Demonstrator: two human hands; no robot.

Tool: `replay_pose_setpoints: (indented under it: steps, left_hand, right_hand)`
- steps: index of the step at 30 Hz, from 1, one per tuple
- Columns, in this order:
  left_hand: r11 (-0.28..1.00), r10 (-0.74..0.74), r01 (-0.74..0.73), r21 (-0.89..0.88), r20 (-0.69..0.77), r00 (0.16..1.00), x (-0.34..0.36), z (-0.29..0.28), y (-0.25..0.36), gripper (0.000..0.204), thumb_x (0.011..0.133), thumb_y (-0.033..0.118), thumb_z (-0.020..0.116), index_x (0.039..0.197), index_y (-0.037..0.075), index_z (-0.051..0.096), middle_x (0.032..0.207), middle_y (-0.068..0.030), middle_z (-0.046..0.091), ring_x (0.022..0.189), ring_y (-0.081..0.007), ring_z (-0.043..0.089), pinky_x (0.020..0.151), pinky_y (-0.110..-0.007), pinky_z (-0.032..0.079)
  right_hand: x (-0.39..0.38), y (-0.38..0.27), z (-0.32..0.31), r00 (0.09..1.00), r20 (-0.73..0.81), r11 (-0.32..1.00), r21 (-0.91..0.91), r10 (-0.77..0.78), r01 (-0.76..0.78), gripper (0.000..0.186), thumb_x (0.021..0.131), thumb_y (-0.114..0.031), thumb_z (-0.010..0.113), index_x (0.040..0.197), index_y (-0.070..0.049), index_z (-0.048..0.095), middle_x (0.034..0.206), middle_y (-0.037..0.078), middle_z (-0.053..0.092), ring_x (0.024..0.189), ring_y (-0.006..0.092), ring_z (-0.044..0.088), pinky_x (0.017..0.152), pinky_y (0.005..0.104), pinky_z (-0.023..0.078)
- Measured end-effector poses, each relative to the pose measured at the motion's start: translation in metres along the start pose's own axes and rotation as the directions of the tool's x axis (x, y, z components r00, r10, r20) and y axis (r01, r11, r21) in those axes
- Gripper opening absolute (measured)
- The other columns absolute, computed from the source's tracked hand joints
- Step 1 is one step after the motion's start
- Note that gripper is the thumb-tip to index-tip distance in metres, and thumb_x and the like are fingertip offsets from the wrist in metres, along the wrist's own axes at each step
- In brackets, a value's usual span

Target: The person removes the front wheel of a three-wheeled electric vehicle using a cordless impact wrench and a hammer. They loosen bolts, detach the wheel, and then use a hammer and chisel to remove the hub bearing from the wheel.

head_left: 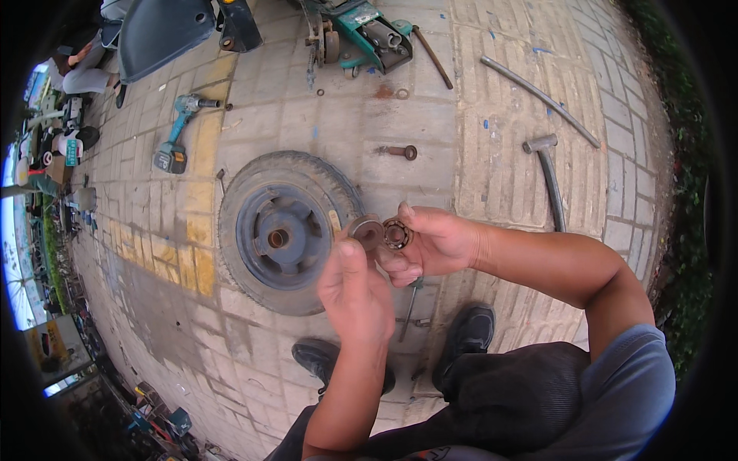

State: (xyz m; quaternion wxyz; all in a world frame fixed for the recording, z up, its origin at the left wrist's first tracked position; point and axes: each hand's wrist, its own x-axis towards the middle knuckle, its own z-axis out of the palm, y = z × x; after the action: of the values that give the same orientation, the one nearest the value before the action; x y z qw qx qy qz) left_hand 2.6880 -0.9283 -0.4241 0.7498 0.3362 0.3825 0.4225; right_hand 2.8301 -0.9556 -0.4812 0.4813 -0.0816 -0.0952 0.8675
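My left hand pinches a brown, rusty round metal piece with a hollow middle, perhaps a bearing; its exact kind is hard to tell. Close against it, my right hand grips a ball bearing, whose balls show around the ring. The two parts are side by side and seem to touch. Beyond my left hand, a small wheel with a worn tyre and grey rim lies flat on the paving. A rusty sleeve stands in its hub hole.
A rusty bolt lies ahead, with a teal floor jack beyond it. On the right are a hammer and a metal bar. A cordless impact wrench sits at left. A screwdriver lies between my shoes.
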Motion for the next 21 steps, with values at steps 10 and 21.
replay_pose_setpoints:
  steps: [10, 21]
  left_hand:
    - [0.997, -0.037, 0.033, -0.075, -0.059, 0.998, -0.003, 0.006, 0.004, 0.037, 0.099, 0.027, 0.052, 0.111, -0.008, 0.058, 0.099, -0.0128, 0.064, 0.085, -0.0177, 0.059, 0.082, -0.032, 0.045]
    - [0.999, -0.017, 0.018, 0.044, -0.025, 1.0, -0.005, 0.0, 0.005, 0.043, 0.099, 0.035, 0.049, 0.11, -0.006, 0.059, 0.11, -0.0147, 0.062, 0.094, -0.0193, 0.059, 0.086, -0.034, 0.046]
  right_hand:
    - [-0.001, -0.002, 0.008, 0.999, -0.034, 0.999, -0.043, 0.029, -0.03, 0.061, 0.089, -0.065, 0.047, 0.101, -0.006, 0.054, 0.081, 0.005, 0.052, 0.062, 0.0145, 0.04, 0.063, 0.0299, 0.034]
    - [0.002, -0.001, 0.018, 0.999, -0.04, 0.999, -0.008, 0.032, -0.033, 0.053, 0.093, -0.057, 0.048, 0.11, -0.007, 0.056, 0.079, 0.003, 0.051, 0.063, 0.0128, 0.037, 0.06, 0.0263, 0.034]
